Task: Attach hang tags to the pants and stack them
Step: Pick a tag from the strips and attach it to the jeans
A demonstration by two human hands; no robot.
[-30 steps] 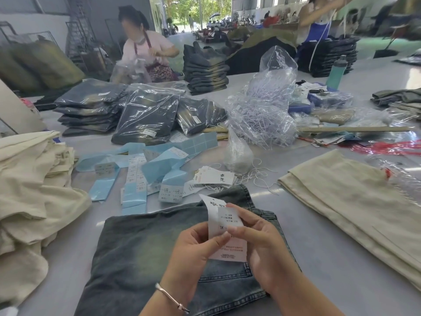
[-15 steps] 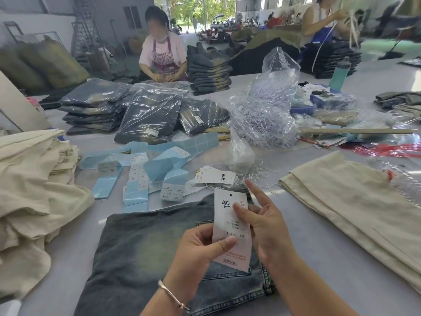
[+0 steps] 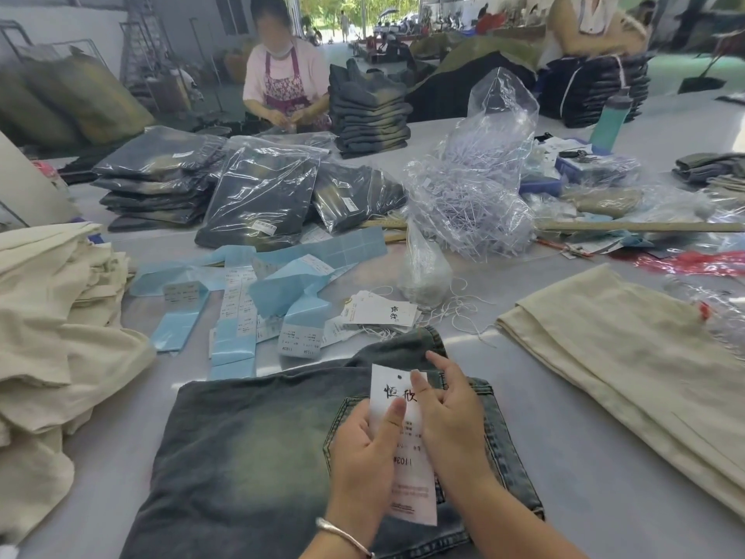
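White hang tag (image 3: 407, 449), printed face up, held upright between both hands just above the folded denim pants (image 3: 258, 457) lying flat on the bench (image 3: 584, 478). Left hand (image 3: 363, 449): thumb pinching the tag's lower left edge. Right hand (image 3: 451, 421): thumb and fingers curled round the tag's right edge, index finger extended. Beyond the hands: loose hang tags (image 3: 379, 310) with strings. Right of the hands: folded cream fabric (image 3: 629, 357).
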